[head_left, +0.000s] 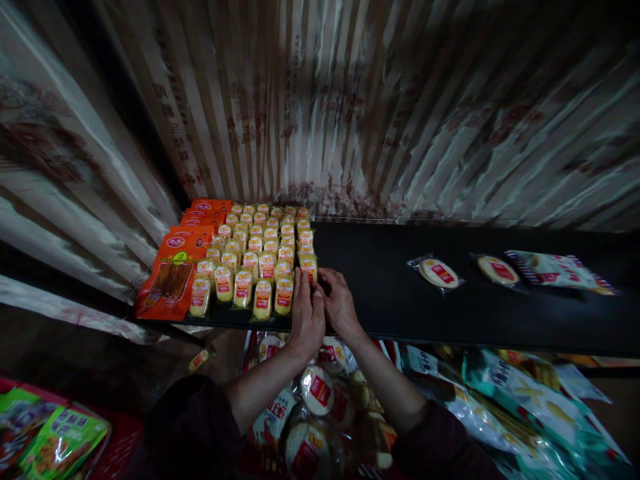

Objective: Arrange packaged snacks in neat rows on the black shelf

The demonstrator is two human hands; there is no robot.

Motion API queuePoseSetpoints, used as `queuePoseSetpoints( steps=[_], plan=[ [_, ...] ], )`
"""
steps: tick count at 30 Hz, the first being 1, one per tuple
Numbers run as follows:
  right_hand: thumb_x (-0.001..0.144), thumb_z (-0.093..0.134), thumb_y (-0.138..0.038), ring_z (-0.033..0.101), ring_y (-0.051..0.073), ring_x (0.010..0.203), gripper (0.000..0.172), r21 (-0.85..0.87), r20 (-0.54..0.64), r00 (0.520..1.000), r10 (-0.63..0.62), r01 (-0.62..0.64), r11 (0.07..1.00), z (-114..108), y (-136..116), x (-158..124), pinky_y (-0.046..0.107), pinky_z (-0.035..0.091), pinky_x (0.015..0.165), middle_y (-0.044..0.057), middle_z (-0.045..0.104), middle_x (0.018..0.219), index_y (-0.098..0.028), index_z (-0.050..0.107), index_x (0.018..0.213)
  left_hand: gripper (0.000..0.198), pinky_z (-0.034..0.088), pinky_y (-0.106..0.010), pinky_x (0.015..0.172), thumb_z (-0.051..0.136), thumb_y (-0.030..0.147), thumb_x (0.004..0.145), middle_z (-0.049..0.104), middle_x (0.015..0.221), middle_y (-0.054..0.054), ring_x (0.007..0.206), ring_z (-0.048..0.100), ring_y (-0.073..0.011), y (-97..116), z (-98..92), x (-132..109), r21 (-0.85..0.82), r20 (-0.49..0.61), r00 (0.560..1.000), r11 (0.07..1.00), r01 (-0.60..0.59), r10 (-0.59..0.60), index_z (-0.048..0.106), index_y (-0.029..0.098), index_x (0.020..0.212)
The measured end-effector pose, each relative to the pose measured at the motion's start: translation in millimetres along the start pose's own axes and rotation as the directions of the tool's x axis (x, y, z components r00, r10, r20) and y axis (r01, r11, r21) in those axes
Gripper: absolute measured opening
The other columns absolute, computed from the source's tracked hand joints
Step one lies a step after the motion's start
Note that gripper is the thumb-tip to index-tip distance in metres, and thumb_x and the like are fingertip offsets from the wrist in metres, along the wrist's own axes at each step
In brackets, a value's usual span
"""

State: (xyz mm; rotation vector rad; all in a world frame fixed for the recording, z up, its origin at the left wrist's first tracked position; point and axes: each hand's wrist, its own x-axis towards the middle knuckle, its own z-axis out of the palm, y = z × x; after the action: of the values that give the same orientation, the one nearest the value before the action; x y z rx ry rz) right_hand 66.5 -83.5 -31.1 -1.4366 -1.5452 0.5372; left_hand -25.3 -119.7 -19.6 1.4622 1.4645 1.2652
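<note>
Small wrapped yellow cakes with red and white labels stand in several rows on the black shelf. At the front of the right-hand column, one wrapped cake is held between my hands. My left hand has its fingers pressed together along the cake's left and lower side. From the right, my right hand curls its fingers at the cake's right edge. The hands cover the lower part of this cake.
Orange snack packets stand left of the cakes. Two round wrapped pastries and a striped packet lie farther right. Below are bagged round pastries, green-white bags and a red basket. A pleated curtain hangs behind.
</note>
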Motion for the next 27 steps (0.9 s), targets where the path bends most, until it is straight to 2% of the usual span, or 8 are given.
queuePoseSetpoints(
  steps=[3, 9, 12, 20, 27],
  plan=[
    [0.078, 0.054, -0.032, 0.057, 0.026, 0.106, 0.033, -0.025, 0.008, 1.0, -0.006, 0.007, 1.0, 2.5, 2.7, 2.0, 0.045, 0.045, 0.095, 0.012, 0.061, 0.117, -0.02, 0.066, 0.107, 0.052, 0.016, -0.039, 0.118, 0.035, 0.027, 0.092, 0.022, 0.154, -0.013, 0.143, 0.018, -0.0205, -1.6, 2.4, 1.6, -0.002, -0.013, 1.0, 1.0, 0.002, -0.002, 0.034, 0.011, 0.141],
    [0.082, 0.052, -0.034, 0.064, 0.023, 0.089, 0.039, -0.025, 0.13, 0.988, 0.079, -0.076, 0.997, 4.7, 4.8, 4.2, 0.04, 0.05, 0.084, 0.009, 0.069, 0.107, -0.02, 0.06, 0.117, 0.052, 0.015, -0.039, 0.119, 0.034, 0.026, 0.092, 0.019, 0.154, -0.014, 0.143, 0.016, -0.0208, -0.7, 4.3, 4.9, 0.008, -0.011, 0.999, 0.999, 0.034, -0.033, 0.034, 0.009, 0.141],
    [0.083, 0.051, -0.033, 0.065, 0.022, 0.091, 0.038, 0.021, 0.156, 0.984, 0.08, -0.085, 0.996, 5.1, 3.4, 4.0, 0.039, 0.051, 0.085, 0.009, 0.069, 0.109, -0.02, 0.058, 0.118, 0.052, 0.014, -0.039, 0.119, 0.032, 0.026, 0.093, 0.018, 0.154, -0.015, 0.143, 0.016, -0.0213, 0.8, 3.6, 6.3, 0.006, -0.005, 0.999, 0.999, 0.041, -0.041, 0.033, 0.006, 0.141],
    [0.081, 0.054, -0.029, 0.065, 0.023, 0.099, 0.035, 0.082, 0.146, 0.987, 0.068, -0.08, 0.993, 3.6, 3.1, 1.9, 0.039, 0.05, 0.09, 0.008, 0.069, 0.112, -0.022, 0.059, 0.115, 0.051, 0.013, -0.038, 0.119, 0.031, 0.028, 0.094, 0.016, 0.156, -0.012, 0.144, 0.014, -0.0193, -1.4, 4.2, 6.1, -0.006, -0.009, 1.0, 1.0, 0.008, -0.008, 0.033, 0.011, 0.142],
    [0.082, 0.051, -0.029, 0.066, 0.022, 0.096, 0.036, 0.076, 0.144, 0.987, 0.068, -0.08, 0.994, 1.2, 0.3, 0.9, 0.038, 0.05, 0.089, 0.009, 0.069, 0.11, -0.02, 0.06, 0.115, 0.053, 0.01, -0.036, 0.119, 0.027, 0.03, 0.095, 0.013, 0.157, -0.01, 0.144, 0.007, -0.0173, -4.5, 6.5, 3.0, 0.01, -0.005, 0.996, 0.996, -0.09, 0.091, 0.028, 0.012, 0.144]
  ],
)
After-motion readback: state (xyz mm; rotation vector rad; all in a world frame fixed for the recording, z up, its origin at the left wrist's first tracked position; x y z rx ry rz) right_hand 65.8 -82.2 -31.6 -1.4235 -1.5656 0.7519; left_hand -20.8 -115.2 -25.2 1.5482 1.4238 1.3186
